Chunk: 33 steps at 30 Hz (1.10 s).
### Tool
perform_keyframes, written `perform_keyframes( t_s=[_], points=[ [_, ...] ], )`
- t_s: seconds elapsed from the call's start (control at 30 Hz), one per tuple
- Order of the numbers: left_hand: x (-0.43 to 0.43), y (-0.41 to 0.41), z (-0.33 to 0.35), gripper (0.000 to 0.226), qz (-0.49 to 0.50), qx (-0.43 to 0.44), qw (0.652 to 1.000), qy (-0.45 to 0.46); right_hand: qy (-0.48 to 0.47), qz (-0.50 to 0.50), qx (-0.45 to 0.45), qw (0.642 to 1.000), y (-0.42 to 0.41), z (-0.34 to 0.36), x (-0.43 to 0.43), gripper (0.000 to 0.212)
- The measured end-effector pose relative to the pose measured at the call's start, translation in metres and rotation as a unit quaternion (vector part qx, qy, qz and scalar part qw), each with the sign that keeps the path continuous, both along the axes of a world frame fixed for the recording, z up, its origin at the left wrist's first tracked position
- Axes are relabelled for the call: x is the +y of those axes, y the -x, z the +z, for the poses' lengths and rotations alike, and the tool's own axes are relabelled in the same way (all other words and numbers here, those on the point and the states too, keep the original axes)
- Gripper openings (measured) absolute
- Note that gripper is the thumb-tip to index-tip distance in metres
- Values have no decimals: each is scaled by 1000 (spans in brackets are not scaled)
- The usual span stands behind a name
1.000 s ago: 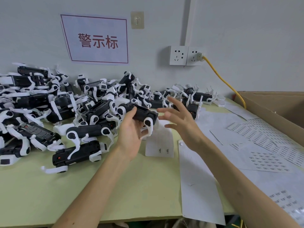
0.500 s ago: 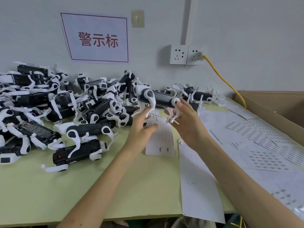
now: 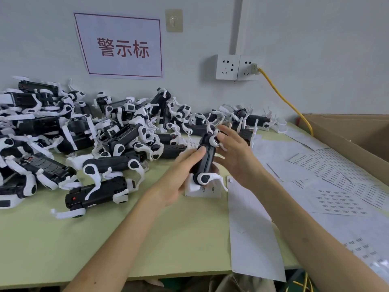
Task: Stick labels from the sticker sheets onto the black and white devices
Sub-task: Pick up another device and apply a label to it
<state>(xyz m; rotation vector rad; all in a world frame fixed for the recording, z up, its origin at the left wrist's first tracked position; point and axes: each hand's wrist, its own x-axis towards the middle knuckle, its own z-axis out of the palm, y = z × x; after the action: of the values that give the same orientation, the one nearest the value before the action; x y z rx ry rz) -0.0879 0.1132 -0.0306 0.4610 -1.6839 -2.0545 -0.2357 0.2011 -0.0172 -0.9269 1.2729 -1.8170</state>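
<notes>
A black and white device (image 3: 205, 160) stands almost on end above the table's middle, held between both hands. My left hand (image 3: 181, 175) grips its lower left side, thumb along the black body. My right hand (image 3: 236, 157) holds the upper right side, fingers around a white joint near the top. Under the device lies a small sticker sheet (image 3: 207, 189) with a few labels left. More sticker sheets (image 3: 336, 199) with printed labels cover the table at the right.
A big pile of black and white devices (image 3: 88, 135) fills the left and back of the green table (image 3: 147, 239). An open cardboard box (image 3: 353, 135) stands at the right. A yellow cable (image 3: 286, 102) runs from the wall socket (image 3: 236, 67). Empty backing paper (image 3: 252, 232) lies near the front edge.
The device was lying level above the pile, held high; it has been turned nearly upright and brought down and nearer, with both hands now wrapped on its sides.
</notes>
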Motion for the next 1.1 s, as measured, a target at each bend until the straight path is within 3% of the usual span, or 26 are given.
perform_keyframes(
  t_s=[0.17,0.3,0.37,0.43,0.63,0.77,0.93,1.1],
  points=[
    [-5,-2,-2,36,-13,25,999,-18,28,-60,27,997,3,1,-3,44],
    [-7,-1,-3,47,20,44,997,-53,44,-135,-1,990,9,-4,-5,12],
    [-7,-1,-1,50,35,59,996,-63,49,-147,-11,988,12,-2,-2,8],
    [-8,-1,0,49,42,68,995,-58,56,-116,42,991,12,2,2,3],
    [-7,-2,-1,61,41,64,996,-44,44,-38,197,979,-9,-1,-2,6],
    [-8,-1,-2,62,48,58,997,-31,48,-40,212,975,-12,-2,-1,7],
    [-6,0,-3,35,53,40,998,-10,41,-66,234,969,-10,-2,-1,12],
    [-3,1,-4,33,61,35,998,4,40,-74,235,968,-10,-4,-3,12]
  ],
)
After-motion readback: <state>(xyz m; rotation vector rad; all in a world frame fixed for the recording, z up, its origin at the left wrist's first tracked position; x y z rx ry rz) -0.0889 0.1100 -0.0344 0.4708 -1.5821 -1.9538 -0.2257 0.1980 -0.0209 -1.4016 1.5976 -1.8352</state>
